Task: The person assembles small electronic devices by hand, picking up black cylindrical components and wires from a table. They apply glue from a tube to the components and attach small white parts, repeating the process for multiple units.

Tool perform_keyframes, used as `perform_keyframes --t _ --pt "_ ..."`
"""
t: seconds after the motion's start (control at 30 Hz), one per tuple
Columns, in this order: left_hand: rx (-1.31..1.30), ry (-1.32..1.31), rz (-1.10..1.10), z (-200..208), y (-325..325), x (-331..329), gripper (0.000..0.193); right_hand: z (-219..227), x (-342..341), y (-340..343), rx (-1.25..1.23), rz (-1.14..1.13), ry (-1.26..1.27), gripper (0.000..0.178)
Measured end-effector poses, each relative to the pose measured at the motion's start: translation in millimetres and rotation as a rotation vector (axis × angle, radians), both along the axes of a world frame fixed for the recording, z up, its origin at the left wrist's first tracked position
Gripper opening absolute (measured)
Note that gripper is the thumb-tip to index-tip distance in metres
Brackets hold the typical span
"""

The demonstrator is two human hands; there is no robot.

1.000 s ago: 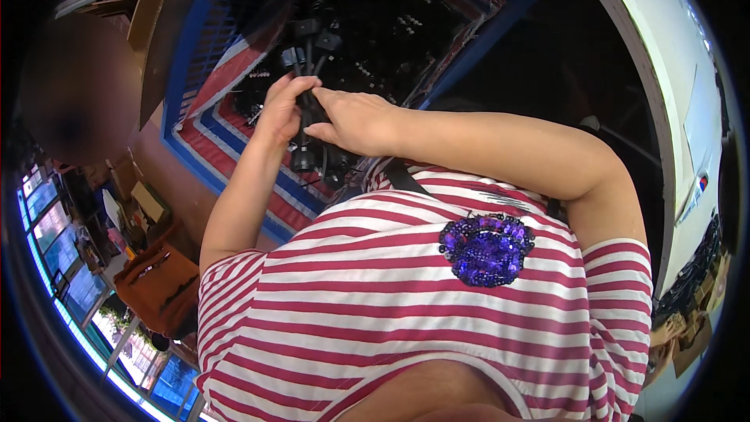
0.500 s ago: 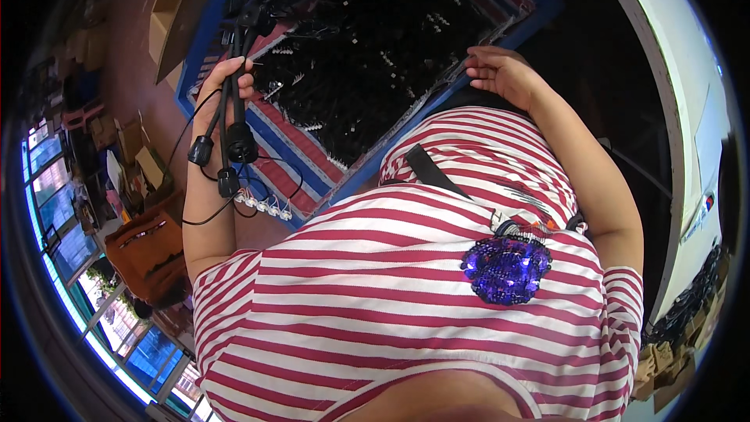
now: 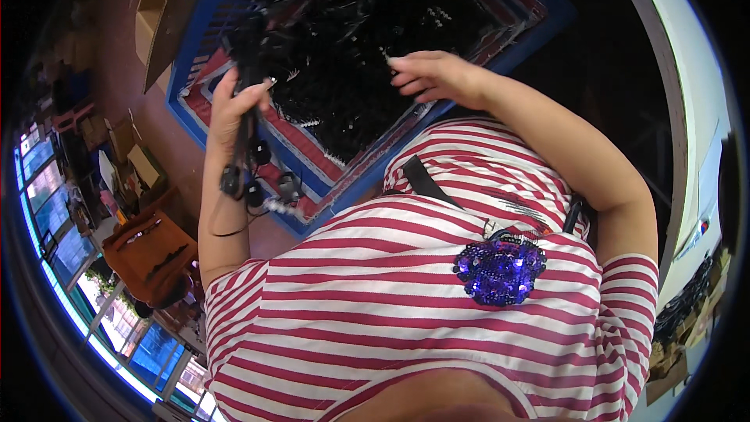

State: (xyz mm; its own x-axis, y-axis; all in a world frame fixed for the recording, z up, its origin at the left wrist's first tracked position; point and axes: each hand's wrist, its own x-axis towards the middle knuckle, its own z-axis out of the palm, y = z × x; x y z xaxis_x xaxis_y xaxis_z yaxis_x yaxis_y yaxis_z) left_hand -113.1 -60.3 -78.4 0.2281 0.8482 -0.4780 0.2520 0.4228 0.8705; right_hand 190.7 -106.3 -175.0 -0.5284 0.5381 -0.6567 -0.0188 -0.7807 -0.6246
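Note:
My left hand (image 3: 238, 105) holds a bundle of black cables (image 3: 251, 129), with the thumb and forefinger spread around it. Thick black plugs (image 3: 258, 152) and small white connectors (image 3: 281, 208) dangle below that hand, smeared by motion. Over the blue plastic crate (image 3: 312, 223), my right hand (image 3: 437, 78) reaches in with its fingers loosely bent and apart. Its fingertips are close to a tiny whitish piece, and I cannot tell whether they touch it. A heap of black cables (image 3: 344, 70) with small white ends fills the crate, lying on red, white and blue striped cloth (image 3: 301, 160).
A cardboard box (image 3: 160, 23) stands against the crate's left side. Farther left are an orange-brown seat (image 3: 148, 254), cluttered shelves and windows. A pale panel (image 3: 652, 47) edges the right, with a pile of black cords (image 3: 687, 297) near its lower end.
My right hand has moved left from the crate's rim to above the cable heap. My left hand has shifted slightly right and down, its grip loosening around the swinging cables.

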Motion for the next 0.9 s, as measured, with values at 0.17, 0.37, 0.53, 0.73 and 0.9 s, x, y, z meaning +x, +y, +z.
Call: perform_keyframes --t 0.17,0.37,0.53,0.73,0.9 --pt "0.432 0.315 -0.256 -12.1 -16.2 82.6 0.039 44.4 -56.3 11.8 -0.105 -0.337 0.411 0.054" --pt "0.607 0.324 -0.292 -38.1 -26.1 138.1 0.047 44.3 -22.8 15.5 -0.156 -0.698 0.591 0.033" --pt "0.703 0.255 -0.37 -45.2 -33.8 156.1 0.074 36.3 4.2 15.9 -0.22 -0.767 0.62 0.043" --pt "0.038 -0.116 0.191 -142.8 -3.9 112.5 0.035 17.7 36.4 18.7 -0.177 -0.86 0.607 0.035" --pt "-0.848 -0.523 0.677 -289.6 40.3 108.7 0.045 25.4 36.1 15.9 -0.124 -0.791 0.619 0.037"
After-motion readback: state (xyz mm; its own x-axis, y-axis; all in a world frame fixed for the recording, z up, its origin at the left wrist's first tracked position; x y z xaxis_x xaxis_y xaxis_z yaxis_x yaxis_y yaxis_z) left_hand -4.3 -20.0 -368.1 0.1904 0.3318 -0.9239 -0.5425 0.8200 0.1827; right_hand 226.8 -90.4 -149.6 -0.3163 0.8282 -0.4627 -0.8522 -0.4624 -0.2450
